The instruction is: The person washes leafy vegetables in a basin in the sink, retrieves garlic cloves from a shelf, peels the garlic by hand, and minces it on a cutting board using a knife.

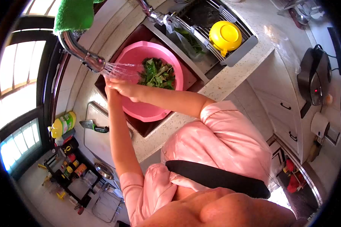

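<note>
Water sprays from the curved metal faucet (pixel 94 63) in the upper left over a pink basin (pixel 140 109) set in the sink. Green leafy vegetables (pixel 157 73) lie in the basin. At the faucet's mouth, my left hand (pixel 110 84) meets my right hand (pixel 127 90) beside the spray, over the basin's near-left rim. The right hand's fingers lap over and press on the left hand. Most of the left hand's fingers are covered, and I see no object in either hand.
A yellow pot-like item (pixel 225 36) rests on a rack over the second sink bowl. Left of my arm, a knife (pixel 94 126) lies on a cutting board (pixel 90 140). Nearby stands a yellow-green bottle (pixel 64 124). A green cloth (pixel 75 17) drapes over the faucet.
</note>
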Available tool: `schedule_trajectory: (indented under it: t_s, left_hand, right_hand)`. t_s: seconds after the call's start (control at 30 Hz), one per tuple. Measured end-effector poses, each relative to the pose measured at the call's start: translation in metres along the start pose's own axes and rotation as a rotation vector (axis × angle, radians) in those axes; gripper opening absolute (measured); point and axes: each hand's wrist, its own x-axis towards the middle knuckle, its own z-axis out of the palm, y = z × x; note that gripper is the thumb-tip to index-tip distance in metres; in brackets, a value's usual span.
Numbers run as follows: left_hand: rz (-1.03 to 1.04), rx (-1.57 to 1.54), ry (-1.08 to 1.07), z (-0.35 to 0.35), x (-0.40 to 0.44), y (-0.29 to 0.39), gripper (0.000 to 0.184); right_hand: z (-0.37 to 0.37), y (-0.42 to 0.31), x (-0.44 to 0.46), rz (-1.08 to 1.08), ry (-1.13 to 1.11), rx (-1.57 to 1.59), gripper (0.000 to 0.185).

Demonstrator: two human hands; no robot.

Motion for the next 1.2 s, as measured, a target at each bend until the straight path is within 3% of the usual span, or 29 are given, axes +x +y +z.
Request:
schedule_trajectory:
  t_s: [0.03, 0.1, 0.17, 0.2, 0.23, 0.33, 0.4, 0.43, 0.5, 0.53, 0.57, 0.63, 0.67, 0.7, 0.77, 0.83, 0.9, 0.97, 1.03, 1.1, 1.13, 1.17, 1.2]
  left_hand:
    - [-0.063, -0.026, 0.036, -0.011, 0.009, -0.014, 0.053]
    - [-0.107, -0.072, 0.065, -0.01, 0.003, -0.026, 0.055]
    - [-0.005, -0.208, 0.054, 0.016, -0.037, -0.02, 0.045]
    - [-0.105, -0.177, 0.055, 0.005, -0.02, -0.028, 0.043]
    - [-0.105, -0.263, 0.082, 0.031, -0.043, -0.011, 0.038]
    - [0.072, -0.238, 0.034, 0.04, -0.037, -0.009, 0.026]
    - [0.089, -0.228, 0.086, 0.038, -0.042, -0.004, 0.023]
    - [0.084, -0.15, 0.161, 0.042, -0.051, 0.002, 0.023]
    - [-0.058, -0.018, 0.199, 0.049, -0.082, 0.001, 0.024]
    - [0.003, 0.057, 0.108, 0.037, -0.073, -0.03, 0.025]
    - [0.071, 0.135, 0.02, 0.025, -0.067, -0.06, 0.026]
    - [-0.028, -0.251, 0.129, 0.035, -0.082, -0.076, 0.021]
    - [-0.105, -0.208, 0.139, 0.036, -0.091, -0.071, 0.023]
    - [-0.043, -0.147, 0.165, 0.037, -0.092, -0.072, 0.027]
    - [0.092, 0.195, 0.195, 0.032, -0.101, -0.061, 0.034]
    - [0.048, 0.251, 0.229, 0.033, -0.12, -0.036, 0.037]
    - [0.017, 0.312, 0.265, 0.034, -0.124, -0.034, 0.041]
    - [0.132, 0.244, 0.281, 0.026, -0.121, -0.058, 0.043]
    - [0.202, 0.304, 0.265, 0.018, -0.129, -0.083, 0.041]
    - [0.123, 0.275, 0.196, 0.012, -0.151, -0.087, 0.036]
    - [0.181, 0.36, 0.217, 0.007, -0.165, -0.088, 0.034]
    - [0.179, 0.352, 0.235, -0.001, -0.175, -0.094, 0.034]
    - [0.191, 0.323, 0.258, -0.009, -0.182, -0.102, 0.033]
  right_hand:
    - [0.0, -0.001, -0.006, 0.111, -0.11, 0.117, 0.064]
    - [-0.006, -0.005, -0.013, 0.081, 0.095, 0.008, 0.048]
    - [-0.026, 0.005, 0.002, 0.031, 0.059, 0.144, 0.046]
    - [-0.015, -0.018, -0.017, 0.068, 0.142, 0.239, 0.043]
    - [-0.014, -0.004, -0.008, -0.029, 0.217, 0.289, 0.037]
    - [-0.002, -0.013, -0.018, 0.072, 0.094, 0.297, 0.037]
    - [-0.006, 0.01, -0.014, -0.099, 0.117, 0.116, 0.04]
    - [-0.017, 0.015, -0.015, -0.077, -0.021, 0.17, 0.041]
    - [-0.037, 0.024, -0.019, 0.102, -0.043, 0.258, 0.034]
    - [-0.05, 0.023, -0.021, 0.268, -0.073, 0.34, 0.03]
    - [-0.075, 0.033, -0.017, 0.323, -0.195, 0.314, 0.036]
    - [-0.055, 0.016, -0.028, 0.314, 0.289, 0.227, 0.047]
    - [-0.064, 0.011, -0.021, 0.327, 0.243, 0.23, 0.06]
    - [-0.071, 0.006, -0.015, 0.336, 0.21, 0.235, 0.076]
    - [-0.059, -0.019, -0.009, 0.246, 0.233, 0.182, 0.079]
    - [-0.05, -0.04, -0.004, 0.165, 0.147, 0.162, 0.08]
    - [-0.05, -0.051, 0.002, 0.151, 0.109, 0.16, 0.078]
    - [-0.06, -0.05, 0.018, 0.147, 0.04, 0.211, 0.074]
    - [-0.052, -0.05, 0.013, 0.179, 0.037, 0.204, 0.059]
    - [-0.057, -0.036, 0.006, 0.198, -0.104, 0.143, 0.048]
    - [-0.067, -0.023, 0.004, 0.247, -0.175, 0.122, 0.041]
    - [-0.086, -0.007, 0.005, 0.33, -0.214, 0.026, 0.038]
    - [-0.118, 0.029, 0.011, 0.367, -0.033, -0.266, 0.041]
